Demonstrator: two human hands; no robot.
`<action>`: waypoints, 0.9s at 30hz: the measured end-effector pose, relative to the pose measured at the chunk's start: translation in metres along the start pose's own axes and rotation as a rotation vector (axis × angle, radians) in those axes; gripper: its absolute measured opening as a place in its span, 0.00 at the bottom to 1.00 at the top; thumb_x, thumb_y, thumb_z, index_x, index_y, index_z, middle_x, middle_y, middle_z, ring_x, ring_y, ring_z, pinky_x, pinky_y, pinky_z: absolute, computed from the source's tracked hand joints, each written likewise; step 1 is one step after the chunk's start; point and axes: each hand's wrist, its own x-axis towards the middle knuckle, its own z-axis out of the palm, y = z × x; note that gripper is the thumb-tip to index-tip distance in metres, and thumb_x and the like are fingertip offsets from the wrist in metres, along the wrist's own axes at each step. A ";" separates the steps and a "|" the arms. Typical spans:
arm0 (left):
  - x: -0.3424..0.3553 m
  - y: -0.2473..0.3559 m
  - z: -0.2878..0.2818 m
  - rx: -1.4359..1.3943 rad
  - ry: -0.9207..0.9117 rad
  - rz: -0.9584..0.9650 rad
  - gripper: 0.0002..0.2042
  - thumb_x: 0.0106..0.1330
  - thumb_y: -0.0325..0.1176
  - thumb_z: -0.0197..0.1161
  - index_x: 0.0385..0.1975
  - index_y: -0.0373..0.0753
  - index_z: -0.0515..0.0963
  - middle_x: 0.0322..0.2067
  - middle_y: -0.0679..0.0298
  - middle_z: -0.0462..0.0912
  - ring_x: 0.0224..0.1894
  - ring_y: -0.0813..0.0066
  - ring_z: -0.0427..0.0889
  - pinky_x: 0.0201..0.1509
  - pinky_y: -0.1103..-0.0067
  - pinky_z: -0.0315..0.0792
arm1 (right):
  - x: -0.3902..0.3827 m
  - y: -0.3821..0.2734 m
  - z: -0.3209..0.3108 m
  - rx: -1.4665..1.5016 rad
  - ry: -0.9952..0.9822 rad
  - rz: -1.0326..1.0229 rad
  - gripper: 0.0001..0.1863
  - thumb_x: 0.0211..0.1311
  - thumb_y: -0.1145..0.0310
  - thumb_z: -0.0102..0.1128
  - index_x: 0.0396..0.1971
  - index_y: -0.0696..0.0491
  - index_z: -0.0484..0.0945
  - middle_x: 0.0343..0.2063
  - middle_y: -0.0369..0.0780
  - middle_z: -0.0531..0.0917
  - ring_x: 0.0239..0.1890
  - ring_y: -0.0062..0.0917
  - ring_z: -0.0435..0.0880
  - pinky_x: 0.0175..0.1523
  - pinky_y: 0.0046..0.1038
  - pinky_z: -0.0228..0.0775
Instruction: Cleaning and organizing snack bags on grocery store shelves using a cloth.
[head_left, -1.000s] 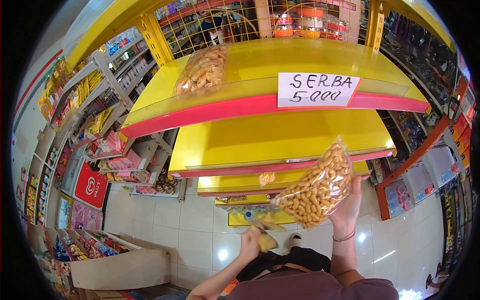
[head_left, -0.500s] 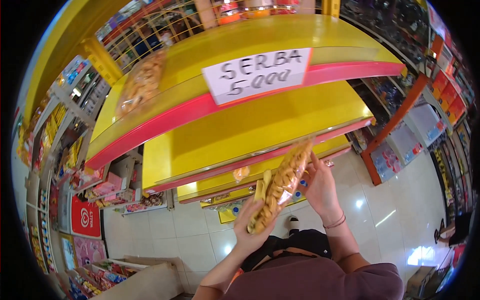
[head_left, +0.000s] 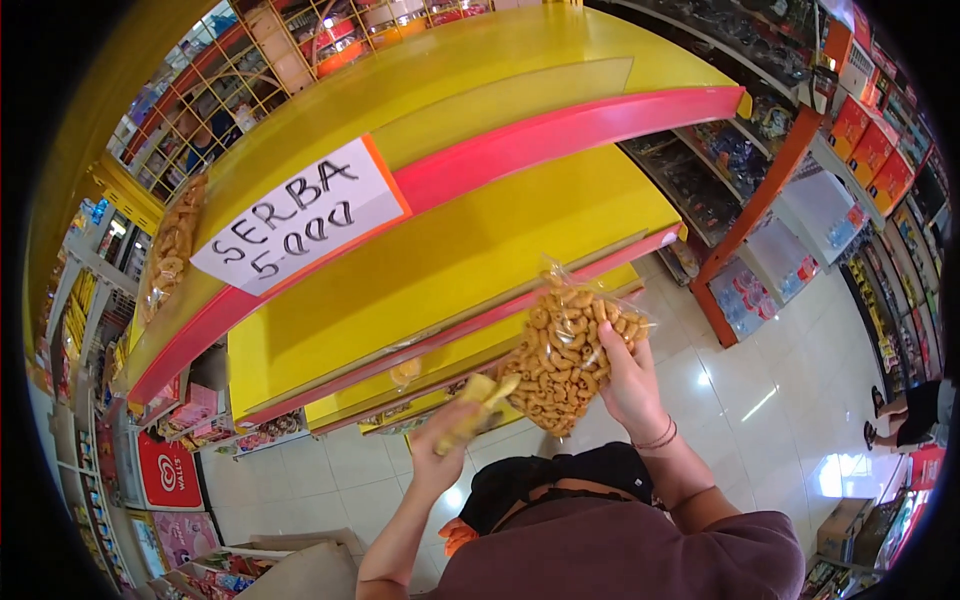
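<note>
- Plastic bag of curled brown snacks (head_left: 563, 365) is now turning its broad face up; half a second ago it was showing edge-on, between both hands.
- Right hand (head_left: 630, 385) is grasping it alone, thumb pressing on the near face by the right edge, other fingers mostly hiding behind.
- Left hand (head_left: 437, 450) is no longer gripping the bag's lower end; its fingers are clenching a yellow cloth-like piece (head_left: 468, 412). Blur is hiding its exact kind.
- Cloth tip is overlapping the bag's left edge in view; can't tell if they're touching.
- Meaning, my read: right is carrying the full load, left is being freed to work the cloth.
- Bag is hanging in mid-air before the yellow middle shelf (head_left: 420, 280), not resting on it.
- Second snack bag (head_left: 172, 250) is standing at the left end of the top shelf (head_left: 660, 65), untouched; white sign (head_left: 300, 215) is hanging on that shelf's pink front.
</note>
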 end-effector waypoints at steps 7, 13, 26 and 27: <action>0.057 0.052 0.071 0.013 0.480 0.142 0.30 0.58 0.28 0.58 0.62 0.32 0.57 0.62 0.43 0.55 0.62 0.49 0.62 0.62 0.64 0.60 | -0.003 -0.004 0.000 -0.202 -0.372 -0.102 0.18 0.67 0.67 0.46 0.52 0.60 0.66 0.48 0.40 0.73 0.52 0.23 0.71 0.57 0.27 0.63; 0.097 0.076 0.083 0.225 0.232 0.262 0.31 0.52 0.29 0.62 0.59 0.39 0.65 0.61 0.37 0.55 0.60 0.37 0.60 0.60 0.59 0.61 | 0.010 -0.012 -0.018 -0.049 -0.341 0.007 0.15 0.69 0.70 0.43 0.51 0.59 0.67 0.46 0.39 0.75 0.48 0.22 0.74 0.55 0.25 0.66; 0.042 0.014 0.082 0.165 0.131 0.224 0.27 0.45 0.22 0.55 0.52 0.35 0.72 0.56 0.43 0.66 0.56 0.45 0.69 0.57 0.62 0.68 | 0.036 -0.038 -0.054 0.170 -0.004 0.033 0.19 0.70 0.61 0.41 0.53 0.57 0.62 0.50 0.44 0.73 0.52 0.30 0.75 0.55 0.32 0.70; 0.038 0.011 0.081 -0.024 0.210 0.049 0.28 0.47 0.22 0.53 0.55 0.32 0.68 0.56 0.43 0.65 0.55 0.47 0.70 0.56 0.63 0.69 | 0.036 -0.039 -0.054 0.146 0.019 -0.014 0.18 0.70 0.61 0.41 0.52 0.57 0.63 0.50 0.44 0.73 0.52 0.29 0.74 0.54 0.32 0.70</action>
